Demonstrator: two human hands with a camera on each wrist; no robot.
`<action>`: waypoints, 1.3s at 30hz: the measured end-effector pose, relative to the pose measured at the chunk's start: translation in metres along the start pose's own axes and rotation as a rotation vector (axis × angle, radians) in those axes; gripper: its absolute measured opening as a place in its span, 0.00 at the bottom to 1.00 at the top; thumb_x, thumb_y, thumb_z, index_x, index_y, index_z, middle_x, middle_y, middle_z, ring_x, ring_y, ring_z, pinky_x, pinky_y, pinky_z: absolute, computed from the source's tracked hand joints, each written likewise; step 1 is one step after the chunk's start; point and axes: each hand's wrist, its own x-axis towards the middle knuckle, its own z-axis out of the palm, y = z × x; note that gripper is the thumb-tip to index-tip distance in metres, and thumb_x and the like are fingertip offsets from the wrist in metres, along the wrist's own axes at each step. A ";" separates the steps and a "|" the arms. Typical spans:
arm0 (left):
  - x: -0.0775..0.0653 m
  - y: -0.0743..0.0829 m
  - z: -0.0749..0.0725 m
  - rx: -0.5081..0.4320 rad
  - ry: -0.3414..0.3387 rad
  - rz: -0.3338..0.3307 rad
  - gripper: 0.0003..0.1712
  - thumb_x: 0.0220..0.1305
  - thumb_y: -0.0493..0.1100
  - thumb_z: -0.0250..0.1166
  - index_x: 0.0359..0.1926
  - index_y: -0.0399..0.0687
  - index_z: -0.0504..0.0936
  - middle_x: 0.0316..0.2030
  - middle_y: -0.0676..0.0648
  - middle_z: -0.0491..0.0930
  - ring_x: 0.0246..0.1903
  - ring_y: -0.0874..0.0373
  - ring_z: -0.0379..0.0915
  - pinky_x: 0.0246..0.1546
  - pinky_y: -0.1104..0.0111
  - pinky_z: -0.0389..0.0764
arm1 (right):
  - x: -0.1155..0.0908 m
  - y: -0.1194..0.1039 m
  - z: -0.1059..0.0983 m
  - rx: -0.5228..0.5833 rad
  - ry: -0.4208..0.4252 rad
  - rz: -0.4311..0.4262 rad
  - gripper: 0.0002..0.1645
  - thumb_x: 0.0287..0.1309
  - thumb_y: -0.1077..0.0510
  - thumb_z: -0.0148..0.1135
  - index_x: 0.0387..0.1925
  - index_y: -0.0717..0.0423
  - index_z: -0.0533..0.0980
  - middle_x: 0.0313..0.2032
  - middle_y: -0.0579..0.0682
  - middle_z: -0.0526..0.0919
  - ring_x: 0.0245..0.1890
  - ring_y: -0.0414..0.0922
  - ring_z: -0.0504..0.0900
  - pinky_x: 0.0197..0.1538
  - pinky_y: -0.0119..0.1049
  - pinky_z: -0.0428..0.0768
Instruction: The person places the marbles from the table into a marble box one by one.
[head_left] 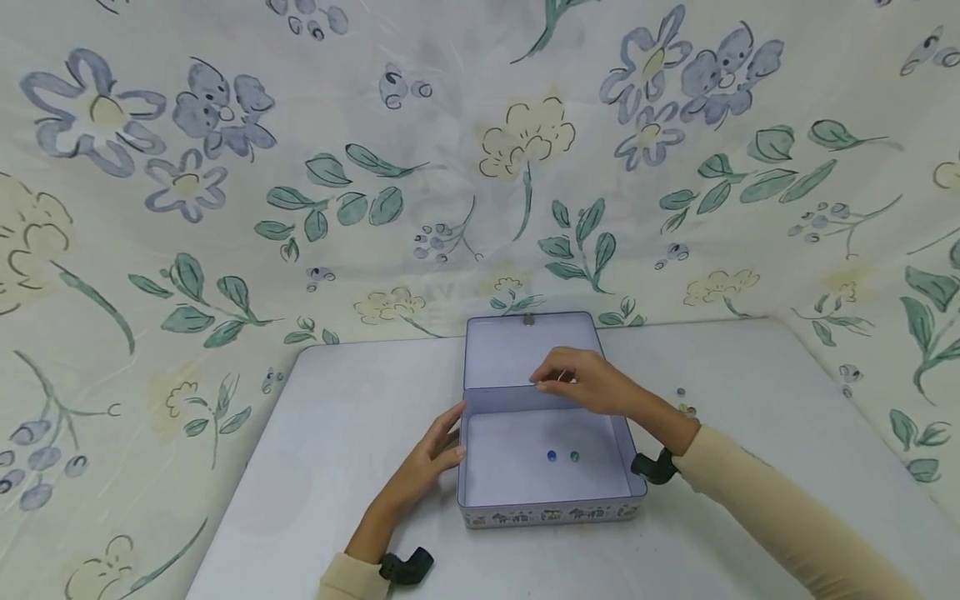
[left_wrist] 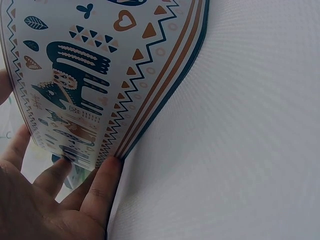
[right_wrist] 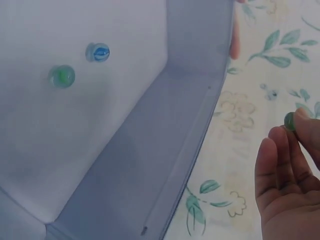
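Note:
My right hand [head_left: 588, 381] pinches a green glass marble [right_wrist: 289, 121] between thumb and fingertip, above the back part of an open lilac tin box [head_left: 502, 483]. Two more marbles lie on the box floor: one with a blue swirl [head_left: 552, 456] and a green one [head_left: 574, 457]. The left hand [head_left: 426, 467] rests against the outside of the box's left wall, fingers spread along it. Close up in the left wrist view, those fingers touch the printed side [left_wrist: 85, 75] with its animals and zigzags.
Behind the box its hinged lid [head_left: 495, 350] stands raised, with a small clasp [head_left: 528, 319] at its top edge. Several small marbles [head_left: 681, 391] lie on the white table [head_left: 337, 400], right of the box and partly behind the right forearm. A floral-patterned sheet [head_left: 337, 275] rises behind the table.

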 end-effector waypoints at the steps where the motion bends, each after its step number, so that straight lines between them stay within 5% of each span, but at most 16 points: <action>1: 0.000 0.000 0.000 0.000 -0.001 0.001 0.39 0.73 0.42 0.56 0.79 0.65 0.50 0.80 0.46 0.43 0.77 0.32 0.44 0.69 0.37 0.64 | 0.001 0.000 0.002 0.004 -0.002 0.001 0.12 0.64 0.59 0.65 0.47 0.59 0.83 0.41 0.46 0.85 0.41 0.38 0.82 0.46 0.33 0.84; 12: 0.003 0.003 -0.001 0.006 -0.002 0.011 0.39 0.74 0.42 0.55 0.79 0.66 0.49 0.80 0.48 0.43 0.77 0.34 0.43 0.71 0.38 0.59 | 0.012 0.000 0.009 0.010 -0.005 -0.085 0.10 0.65 0.60 0.65 0.46 0.57 0.83 0.41 0.48 0.85 0.40 0.40 0.82 0.44 0.34 0.85; 19: 0.003 0.002 0.000 -0.006 -0.017 0.002 0.39 0.74 0.43 0.56 0.79 0.67 0.49 0.80 0.48 0.42 0.77 0.34 0.43 0.70 0.38 0.61 | 0.014 0.001 0.017 0.036 -0.021 -0.032 0.10 0.65 0.60 0.65 0.46 0.57 0.83 0.41 0.47 0.85 0.40 0.39 0.82 0.46 0.36 0.84; 39: -0.001 0.003 0.001 -0.006 0.007 -0.024 0.39 0.74 0.44 0.56 0.78 0.68 0.50 0.80 0.48 0.43 0.77 0.34 0.43 0.70 0.37 0.62 | 0.014 0.005 0.032 0.044 -0.009 -0.054 0.11 0.65 0.60 0.64 0.46 0.61 0.83 0.42 0.48 0.85 0.40 0.40 0.82 0.46 0.34 0.84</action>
